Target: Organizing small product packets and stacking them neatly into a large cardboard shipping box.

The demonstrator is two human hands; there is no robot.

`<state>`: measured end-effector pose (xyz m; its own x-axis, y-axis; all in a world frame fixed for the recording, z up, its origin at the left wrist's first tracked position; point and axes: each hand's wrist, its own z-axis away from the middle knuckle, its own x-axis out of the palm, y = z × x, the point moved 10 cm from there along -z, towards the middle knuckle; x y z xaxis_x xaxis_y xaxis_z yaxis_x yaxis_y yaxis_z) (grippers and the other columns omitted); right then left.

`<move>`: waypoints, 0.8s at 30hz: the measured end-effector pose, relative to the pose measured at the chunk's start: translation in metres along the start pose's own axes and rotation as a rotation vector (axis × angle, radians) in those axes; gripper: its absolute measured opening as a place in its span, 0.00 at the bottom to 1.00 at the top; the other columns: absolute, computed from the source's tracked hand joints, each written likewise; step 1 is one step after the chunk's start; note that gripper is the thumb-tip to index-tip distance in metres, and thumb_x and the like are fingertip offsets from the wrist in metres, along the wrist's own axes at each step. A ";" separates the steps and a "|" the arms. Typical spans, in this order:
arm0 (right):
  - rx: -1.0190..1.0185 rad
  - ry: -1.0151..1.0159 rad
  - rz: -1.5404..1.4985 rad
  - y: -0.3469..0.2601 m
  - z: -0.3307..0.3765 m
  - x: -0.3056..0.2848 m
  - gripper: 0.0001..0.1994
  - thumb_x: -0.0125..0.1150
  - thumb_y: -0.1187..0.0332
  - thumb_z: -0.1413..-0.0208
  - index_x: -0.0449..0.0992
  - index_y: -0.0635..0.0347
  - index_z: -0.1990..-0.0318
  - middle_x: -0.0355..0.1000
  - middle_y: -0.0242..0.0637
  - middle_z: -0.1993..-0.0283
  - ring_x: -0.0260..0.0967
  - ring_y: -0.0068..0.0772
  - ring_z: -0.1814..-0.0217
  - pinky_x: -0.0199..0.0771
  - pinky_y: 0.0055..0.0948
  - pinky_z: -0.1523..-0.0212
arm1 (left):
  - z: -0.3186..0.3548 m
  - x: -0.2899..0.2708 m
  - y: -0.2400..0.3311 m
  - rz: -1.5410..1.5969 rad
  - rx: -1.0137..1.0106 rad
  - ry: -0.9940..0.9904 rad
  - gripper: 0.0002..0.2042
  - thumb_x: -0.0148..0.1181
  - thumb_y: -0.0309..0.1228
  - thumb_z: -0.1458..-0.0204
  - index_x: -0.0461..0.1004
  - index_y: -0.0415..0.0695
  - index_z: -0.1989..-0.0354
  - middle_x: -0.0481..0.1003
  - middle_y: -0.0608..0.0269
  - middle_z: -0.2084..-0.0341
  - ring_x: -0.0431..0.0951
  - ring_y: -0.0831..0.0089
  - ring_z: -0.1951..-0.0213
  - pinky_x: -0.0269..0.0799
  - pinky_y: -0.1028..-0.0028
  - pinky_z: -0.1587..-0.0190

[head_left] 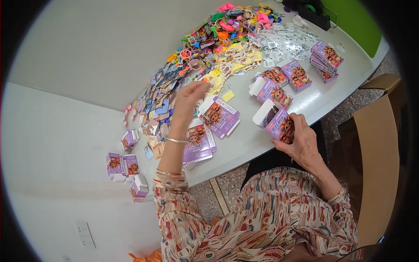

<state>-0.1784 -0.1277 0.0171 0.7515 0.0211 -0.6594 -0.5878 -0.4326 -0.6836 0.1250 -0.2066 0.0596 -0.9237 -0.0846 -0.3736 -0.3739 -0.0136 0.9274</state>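
My right hand (303,146) grips a small purple box (281,126) printed with colourful cartoon figures. The box's white top flap stands up and its dark inside shows. Over the inner side of the heap is my left hand (190,98), its fingers curled together and slightly blurred; whatever they may hold is hidden. Below that hand lie yellow printed cards (231,65) and a spread of blue and brown card pieces (163,94). Flattened purple cartons (220,115) overlap on the table just right of my left wrist.
Bright plastic trinkets (224,26) and clear-and-white packets (283,41) are heaped at the back. Several purple boxes (297,74) stand on the right. More boxes (114,163) sit by the wall at left. A brown cardboard carton (375,148) is beside my right arm.
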 end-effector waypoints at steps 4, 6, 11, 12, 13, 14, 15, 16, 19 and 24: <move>-0.002 -0.011 0.013 0.000 0.003 0.003 0.37 0.73 0.59 0.64 0.60 0.68 0.49 0.65 0.49 0.60 0.68 0.50 0.60 0.70 0.40 0.61 | -0.024 -0.079 -0.054 -0.051 -0.133 0.123 0.09 0.60 0.34 0.47 0.79 0.41 0.65 0.79 0.67 0.70 0.75 0.82 0.67 0.68 0.81 0.66; -0.002 0.002 0.021 0.003 0.003 0.006 0.37 0.73 0.59 0.64 0.60 0.68 0.49 0.65 0.49 0.60 0.68 0.50 0.60 0.71 0.40 0.62 | -0.042 -0.082 -0.068 -0.123 -0.197 0.086 0.09 0.62 0.36 0.49 0.79 0.43 0.67 0.78 0.69 0.72 0.75 0.84 0.69 0.65 0.84 0.70; 0.002 0.001 -0.003 0.009 0.005 0.007 0.38 0.74 0.58 0.64 0.60 0.68 0.48 0.65 0.50 0.60 0.69 0.51 0.61 0.71 0.40 0.62 | -0.098 -0.054 -0.071 -0.115 -0.115 0.153 0.07 0.61 0.32 0.52 0.78 0.41 0.74 0.69 0.73 0.83 0.64 0.85 0.80 0.58 0.80 0.77; -0.007 0.011 -0.004 0.007 0.004 0.006 0.38 0.74 0.57 0.63 0.60 0.68 0.48 0.65 0.50 0.60 0.69 0.52 0.62 0.72 0.40 0.63 | -0.112 -0.057 -0.068 -0.253 -0.031 0.158 0.08 0.61 0.32 0.52 0.77 0.40 0.75 0.68 0.71 0.84 0.65 0.84 0.80 0.59 0.79 0.77; -0.007 0.017 0.000 0.006 0.004 0.004 0.38 0.74 0.57 0.63 0.60 0.68 0.48 0.65 0.50 0.60 0.69 0.52 0.62 0.72 0.40 0.63 | -0.125 -0.056 -0.063 -0.390 0.054 0.163 0.08 0.61 0.31 0.53 0.76 0.39 0.76 0.67 0.68 0.85 0.65 0.84 0.81 0.61 0.77 0.77; -0.010 0.015 -0.017 0.005 0.004 0.003 0.38 0.74 0.57 0.63 0.60 0.68 0.48 0.65 0.50 0.61 0.69 0.52 0.62 0.72 0.41 0.64 | -0.137 -0.056 -0.060 -0.426 0.136 0.184 0.12 0.62 0.34 0.55 0.75 0.37 0.79 0.69 0.59 0.86 0.71 0.74 0.80 0.66 0.72 0.74; -0.008 0.013 -0.032 0.006 0.004 0.002 0.38 0.74 0.56 0.63 0.60 0.67 0.48 0.65 0.50 0.61 0.69 0.52 0.63 0.72 0.41 0.64 | -0.150 -0.050 -0.065 -0.423 0.140 0.179 0.12 0.62 0.34 0.55 0.75 0.37 0.79 0.69 0.59 0.86 0.71 0.74 0.80 0.66 0.72 0.74; -0.001 0.015 -0.028 0.008 0.003 0.003 0.38 0.74 0.56 0.63 0.60 0.67 0.48 0.65 0.50 0.61 0.69 0.52 0.63 0.72 0.41 0.64 | -0.159 -0.042 -0.061 -0.591 0.219 0.209 0.14 0.63 0.37 0.56 0.74 0.37 0.80 0.71 0.55 0.84 0.73 0.68 0.78 0.67 0.69 0.73; 0.002 0.013 -0.026 0.010 0.000 0.002 0.38 0.74 0.55 0.63 0.60 0.67 0.48 0.65 0.50 0.61 0.69 0.51 0.64 0.72 0.41 0.65 | -0.172 -0.016 -0.059 -0.804 0.357 0.279 0.17 0.66 0.44 0.58 0.79 0.38 0.76 0.75 0.53 0.81 0.75 0.61 0.78 0.70 0.66 0.68; 0.027 -0.054 -0.051 0.011 -0.002 0.005 0.37 0.74 0.55 0.63 0.61 0.66 0.50 0.65 0.50 0.62 0.69 0.52 0.63 0.72 0.41 0.65 | -0.176 -0.017 -0.075 -0.919 0.291 0.345 0.13 0.64 0.39 0.62 0.78 0.39 0.79 0.76 0.51 0.82 0.77 0.59 0.75 0.72 0.65 0.67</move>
<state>-0.1803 -0.1344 0.0064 0.7639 0.0912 -0.6388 -0.5576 -0.4050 -0.7246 0.1833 -0.3793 -0.0003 -0.2123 -0.4464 -0.8693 -0.9736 0.0203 0.2274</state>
